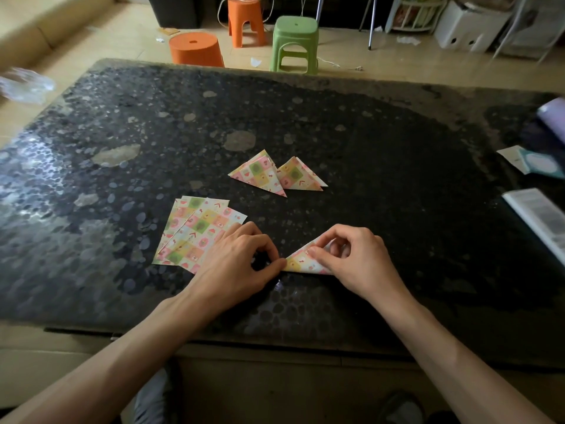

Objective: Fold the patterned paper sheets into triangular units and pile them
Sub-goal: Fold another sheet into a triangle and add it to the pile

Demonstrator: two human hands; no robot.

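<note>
A half-folded patterned paper piece (301, 263) lies on the dark table (367, 166) near its front edge. My left hand (238, 264) pinches the piece's left corner with thumb and forefinger. My right hand (357, 258) covers its right part and pinches its upper fold with curled fingers. A small stack of flat patterned sheets (195, 228) lies just left of my left hand, partly under it. Two finished triangular units (276, 175) lie side by side farther back at the table's middle, overlapping slightly.
An open book (541, 218) and a teal card (538, 162) sit at the table's right edge, with a lilac roll (553, 117) behind them. Orange stools (195, 50) and a green stool (295, 44) stand on the floor beyond the table. Crumpled clear plastic (24, 87) lies at far left.
</note>
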